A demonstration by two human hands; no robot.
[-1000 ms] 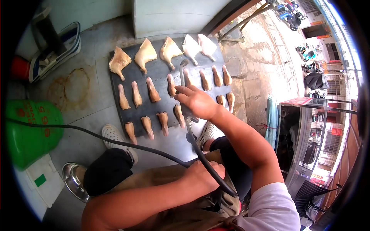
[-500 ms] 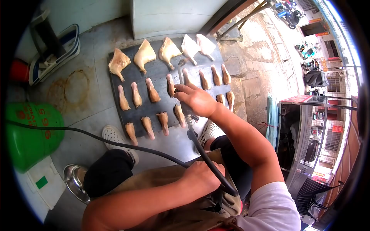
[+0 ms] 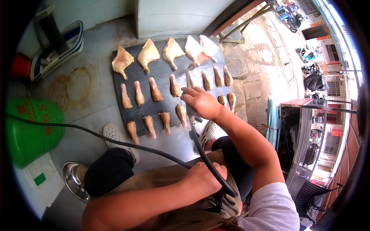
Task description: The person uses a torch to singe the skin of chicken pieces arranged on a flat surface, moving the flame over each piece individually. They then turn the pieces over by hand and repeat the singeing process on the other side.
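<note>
My right hand (image 3: 202, 103) is wrapped around the handle of a gas blowtorch (image 3: 192, 120), its metal nozzle directed away from me. A faint orange flame glows at the tip, beside the two paler chicken leg quarters (image 3: 194, 47) at the back right. My left hand (image 3: 207, 178) is closed on the black hose (image 3: 154, 148), close to my lap; its fingers are partly hidden. Beneath the torch lies a dark flat tray (image 3: 148, 111). Leg quarters line its back row, and several browned chicken drumsticks (image 3: 155, 89) lie in rows nearer me.
A green gas cylinder (image 3: 36, 129) stands at left, with the hose running from its side across my legs. A metal bowl (image 3: 75, 181) sits by my knee. At right are a wet pavement (image 3: 258, 61) and a metal-framed cart (image 3: 304, 134).
The view has shifted slightly, so the tray appears a little further right. The torch nozzle has moved slightly right, and an orange flame now shows near the paler leg quarters. Both hands keep their grips.
</note>
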